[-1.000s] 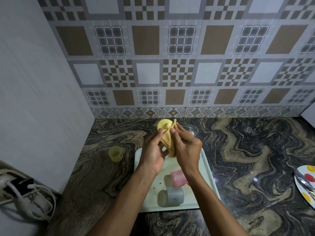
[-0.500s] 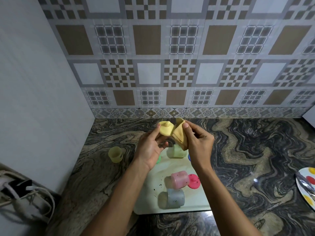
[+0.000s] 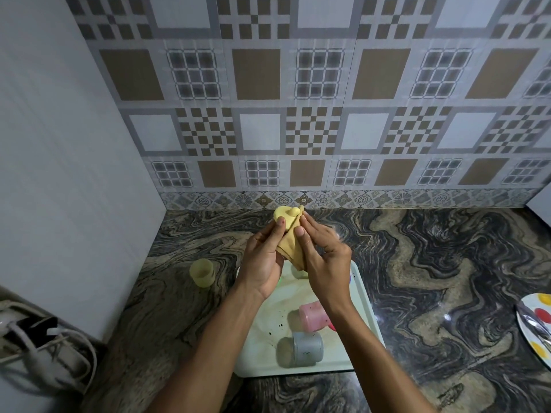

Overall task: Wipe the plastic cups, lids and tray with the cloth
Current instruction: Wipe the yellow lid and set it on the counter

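Right now both hands are up over the far end of the tray. The left hand pinches a yellow lid, thumb on its edge. The lid sits at the very top, just past the fingertips. The right hand grips the cloth and presses it on the lid from the right. The cloth hangs down long between the two palms. Lid and cloth touch, so the right hand looks best placed to rub.

The tray lies near, under the arms. In it a pink cup lies on its side, and a grey cup lies on its side just nearer. A bit of red, maybe a lid, peeks out by the right arm. A yellow cup stands outside the tray, on the counter to the left. Dark specks dot the tray floor, so I think it is not wiped yet.
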